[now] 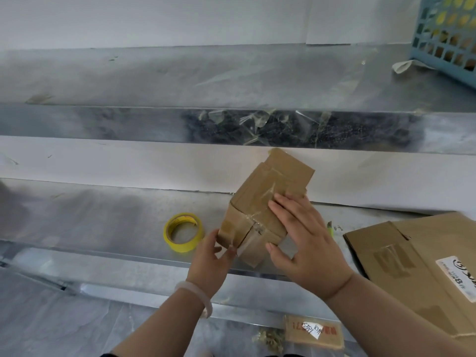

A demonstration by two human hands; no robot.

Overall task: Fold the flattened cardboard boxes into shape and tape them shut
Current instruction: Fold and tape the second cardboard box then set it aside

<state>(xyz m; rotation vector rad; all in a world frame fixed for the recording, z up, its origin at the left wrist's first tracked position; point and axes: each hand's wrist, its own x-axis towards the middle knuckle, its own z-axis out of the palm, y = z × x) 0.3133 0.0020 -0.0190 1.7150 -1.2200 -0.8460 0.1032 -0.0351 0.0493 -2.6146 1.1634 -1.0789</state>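
Pressing box [253, 191] with flat right hand [306, 243], gripping near corner with left hand [210, 256]. Risk of wrinkled, lifting tape [257, 215] from uneven pressure, or slip on tabletop [103, 217].

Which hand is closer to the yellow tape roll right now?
Left. The left hand holds the box at its near corner, just right of the tape roll. The right hand lies flat on the box's top, farther right.

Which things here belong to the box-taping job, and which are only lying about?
Job: small box, yellow tape roll, flattened boxes.
Lying about: blue basket, labelled cardboard scrap, tape scraps.
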